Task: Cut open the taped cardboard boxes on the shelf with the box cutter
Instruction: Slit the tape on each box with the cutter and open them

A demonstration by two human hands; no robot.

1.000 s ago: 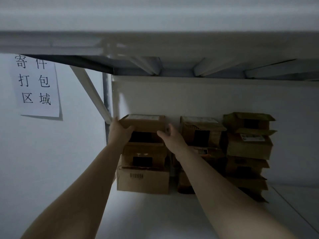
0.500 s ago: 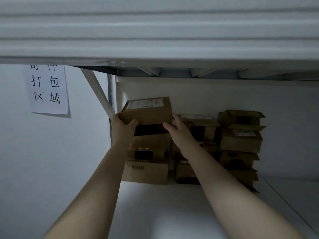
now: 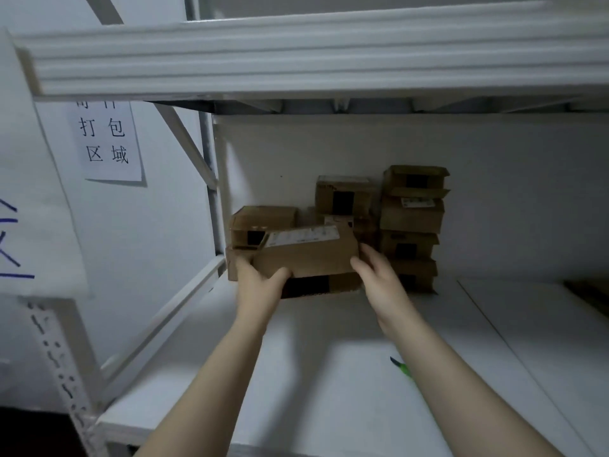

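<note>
A small brown cardboard box (image 3: 306, 255) with a white label on top is held between both hands above the white shelf board (image 3: 329, 374). My left hand (image 3: 258, 285) grips its left front corner, thumb on the front face. My right hand (image 3: 379, 278) holds its right end with fingers spread. Behind it stand stacks of similar boxes: a left stack (image 3: 260, 225), a middle stack (image 3: 344, 197) and a right stack (image 3: 413, 225). A green box cutter (image 3: 400, 367) lies on the shelf, partly hidden by my right forearm.
The upper shelf beam (image 3: 296, 61) hangs low across the top. A diagonal brace and upright post (image 3: 211, 179) stand at the left of the bay. A paper sign (image 3: 107, 143) hangs on the left wall. A dark object (image 3: 590, 291) shows at the right edge.
Both hands have lifted the top box off the left stack and brought it down and toward me. The camera has tilted downward, bringing the shelf board and box cutter into view.
</note>
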